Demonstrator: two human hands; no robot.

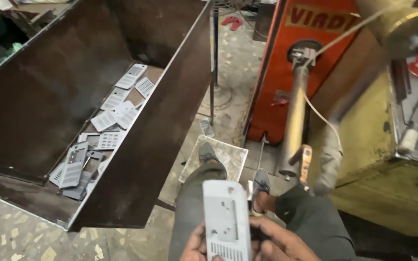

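Note:
At the bottom middle, both hands hold a pale grey stamped metal plate (226,220) with rectangular cut-outs and a slotted grille at its lower end. My left hand (195,246) grips its left edge and my right hand (279,243) grips its right edge. The plate stands upright above my knees. To the left, a large dark brown metal bin (146,145) holds several similar grey plates (105,133) lying loose on its bottom.
An orange machine body (286,67) stands ahead with a grey steel lever bar (296,116) in front of it. A yellowish machine frame (378,150) is on the right. My feet rest near a pale floor tile (231,154) on speckled floor.

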